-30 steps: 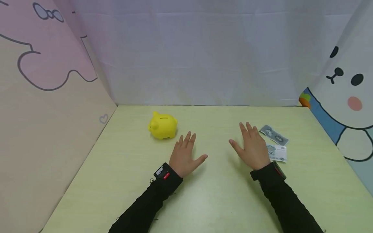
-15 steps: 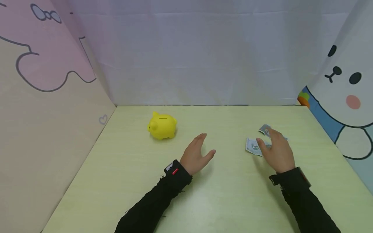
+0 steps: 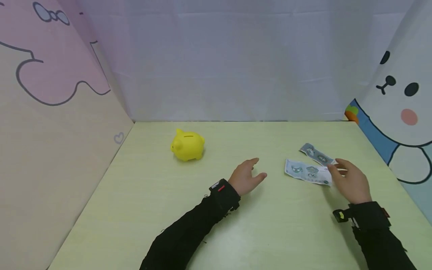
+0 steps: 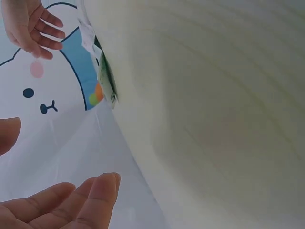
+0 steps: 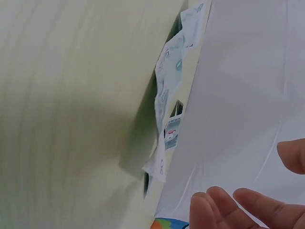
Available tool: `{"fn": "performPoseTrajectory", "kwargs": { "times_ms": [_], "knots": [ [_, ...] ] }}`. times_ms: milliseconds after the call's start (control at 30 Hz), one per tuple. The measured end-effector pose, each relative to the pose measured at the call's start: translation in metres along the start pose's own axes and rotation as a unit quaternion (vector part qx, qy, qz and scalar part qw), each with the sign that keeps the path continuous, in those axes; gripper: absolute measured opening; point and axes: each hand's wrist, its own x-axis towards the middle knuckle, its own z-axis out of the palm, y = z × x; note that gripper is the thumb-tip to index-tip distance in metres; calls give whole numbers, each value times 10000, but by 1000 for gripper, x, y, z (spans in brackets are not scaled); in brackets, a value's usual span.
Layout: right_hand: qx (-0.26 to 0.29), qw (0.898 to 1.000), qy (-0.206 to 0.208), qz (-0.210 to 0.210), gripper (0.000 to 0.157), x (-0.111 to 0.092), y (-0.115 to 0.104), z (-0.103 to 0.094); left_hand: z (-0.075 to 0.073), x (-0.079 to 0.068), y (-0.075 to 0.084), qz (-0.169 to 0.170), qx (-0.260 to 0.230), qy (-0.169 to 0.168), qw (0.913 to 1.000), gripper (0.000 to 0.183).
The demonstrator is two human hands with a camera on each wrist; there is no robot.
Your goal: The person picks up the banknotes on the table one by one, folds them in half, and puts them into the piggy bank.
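Note:
Two paper banknotes lie on the right part of the table in the head view: a pale one printed with 50 (image 3: 307, 172) in front, and a smaller grey-green one (image 3: 316, 154) behind it. My right hand (image 3: 352, 183) hovers at their right ends, fingers loosely bent. In the right wrist view a gap separates its fingertips (image 5: 221, 200) from the creased pale note (image 5: 169, 71). My left hand (image 3: 245, 178) is held over the middle of the table, thumb apart from the fingers, holding nothing. Farther back on the left stands a yellow piggy bank (image 3: 188, 146) with a slot on top.
The light wooden table (image 3: 263, 232) meets a white curtain (image 3: 243, 67) at its back edge. A pink and cream printed panel (image 3: 60, 142) borders the left side. On the right is a panel with a cartoon bear (image 3: 398, 120).
My right hand has moved right and toward me, from beside the notes across them to their right ends, uncovering them. My left hand has moved right, away from the piggy bank.

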Motion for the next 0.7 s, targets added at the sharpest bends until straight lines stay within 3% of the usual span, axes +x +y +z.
{"fn": "performPoseTrajectory", "kwargs": {
  "times_ms": [133, 400, 700],
  "knots": [
    [-36, 9993, -195, 330, 66, 1, 10, -5, 8, 10, 8, -158, 126, -289, 9994, 58],
    [12, 9983, -496, 295, 68, 2, 28, -11, 19, 31, 26, -506, 485, -617, 9956, 56],
    [128, 9905, -1184, 690, 74, 11, 36, -11, 31, 49, 38, -609, 916, -762, 9910, 56]
  ]
}}
